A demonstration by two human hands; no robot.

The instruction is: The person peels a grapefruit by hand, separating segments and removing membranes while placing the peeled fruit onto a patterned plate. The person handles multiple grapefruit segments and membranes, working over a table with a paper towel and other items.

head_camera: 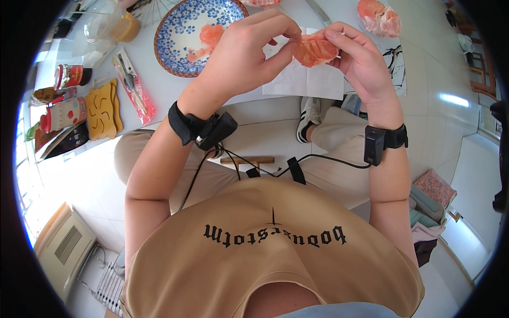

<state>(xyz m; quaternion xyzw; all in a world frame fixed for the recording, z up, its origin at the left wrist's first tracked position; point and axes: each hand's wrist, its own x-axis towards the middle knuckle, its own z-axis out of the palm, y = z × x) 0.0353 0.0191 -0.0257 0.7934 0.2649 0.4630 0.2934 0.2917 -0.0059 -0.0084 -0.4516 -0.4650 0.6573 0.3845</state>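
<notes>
A peeled piece of pink-fleshed citrus, like grapefruit or pomelo (316, 51), is held up over a white paper sheet (304, 84) at the table's near edge. My right hand (361, 65) grips its right end, thumb on top. The thumb and forefinger of my left hand (252, 49) pinch its left edge; the exact contact is partly hidden. Behind my left hand is a blue-flowered plate (175, 43) with a brown rim. Loose pink pulp (211, 35) lies on it, partly covered by the hand. More citrus (379, 19) with white membrane sits at the far right.
A knife blade (318, 11) and another citrus piece (260, 2) lie at the far edge of view. To the left are a plastic-wrapped utensil packet (133, 85), a jar (71, 76), yellow mats (103, 109) and a red-lidded container (65, 114). Cables (254, 167) run from both wrist straps.
</notes>
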